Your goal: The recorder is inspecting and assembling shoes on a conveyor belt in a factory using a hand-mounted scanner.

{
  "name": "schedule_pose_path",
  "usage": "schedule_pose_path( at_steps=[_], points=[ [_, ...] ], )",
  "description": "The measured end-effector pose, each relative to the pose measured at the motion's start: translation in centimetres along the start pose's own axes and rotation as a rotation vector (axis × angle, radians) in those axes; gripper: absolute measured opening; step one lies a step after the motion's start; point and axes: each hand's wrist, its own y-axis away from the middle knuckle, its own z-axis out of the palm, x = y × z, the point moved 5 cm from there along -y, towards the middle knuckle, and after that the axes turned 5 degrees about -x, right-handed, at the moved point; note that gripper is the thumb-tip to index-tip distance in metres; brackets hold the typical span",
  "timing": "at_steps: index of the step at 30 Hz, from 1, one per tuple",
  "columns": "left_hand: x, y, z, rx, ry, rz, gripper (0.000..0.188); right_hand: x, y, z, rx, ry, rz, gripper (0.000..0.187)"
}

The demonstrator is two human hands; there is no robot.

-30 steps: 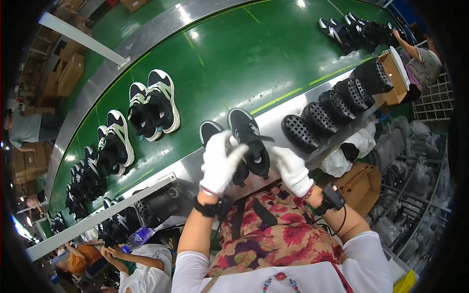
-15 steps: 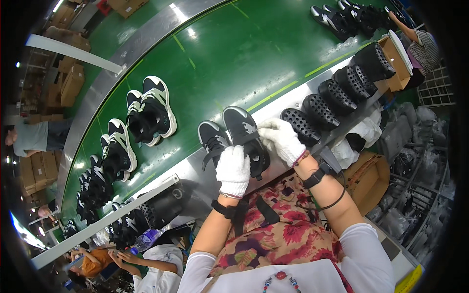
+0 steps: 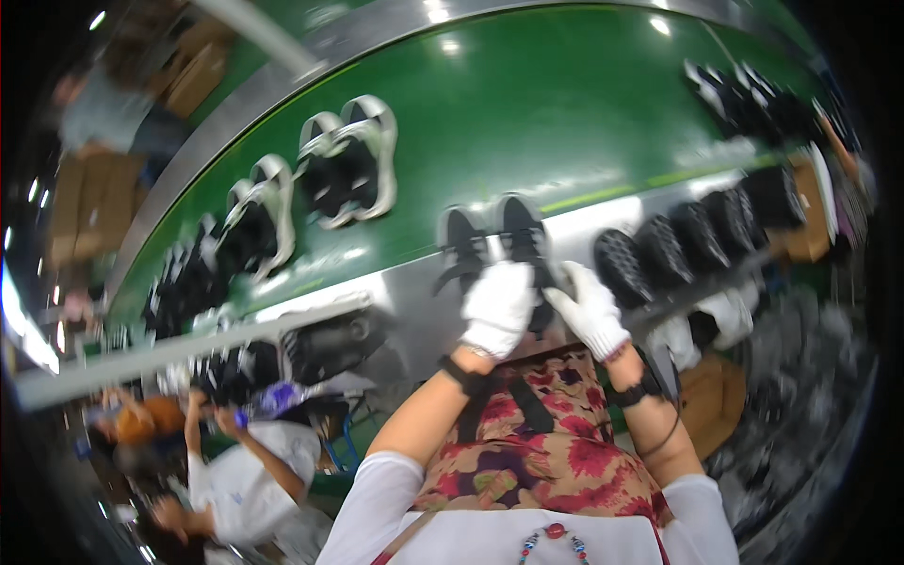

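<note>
shoe pair (image 3: 494,240) on belt (image 3: 565,113) edge | perforated moulds (image 3: 697,235) right

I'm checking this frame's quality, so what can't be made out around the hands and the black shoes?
Head view:
- Left hand: its grip on the black shoes is blurred by motion.
- Right hand: contact with the shoes unclear.
- Shoes' heels: hidden behind both gloves.
- Perforated black pieces: detail smeared.
</note>
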Motion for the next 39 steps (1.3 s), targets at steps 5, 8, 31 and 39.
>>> schedule_pose_path(
  at_steps=[5, 8, 31, 39],
  points=[
    [2.2, 1.2, -2.7, 0.028, 0.082, 0.021, 0.017, -0.4, -2.0, 0.3, -0.114, 0.165, -0.025, 0.044],
    [2.3, 7.3, -9.6, 0.457, -0.026, 0.167, 0.034, 0.7, -4.0, -1.1, -0.195, 0.352, -0.097, 0.038],
    [-17.3, 25.7, -16.1, 0.957, 0.528, -0.960, 0.048, -33.5, 2.7, 11.6, -0.712, -0.093, -0.843, 0.028],
    [-4.6, 18.7, -18.6, 0.822, 1.361, -0.606, 0.024, -25.4, 3.5, 0.4, -0.876, -0.310, -0.788, 0.047]
  ],
)
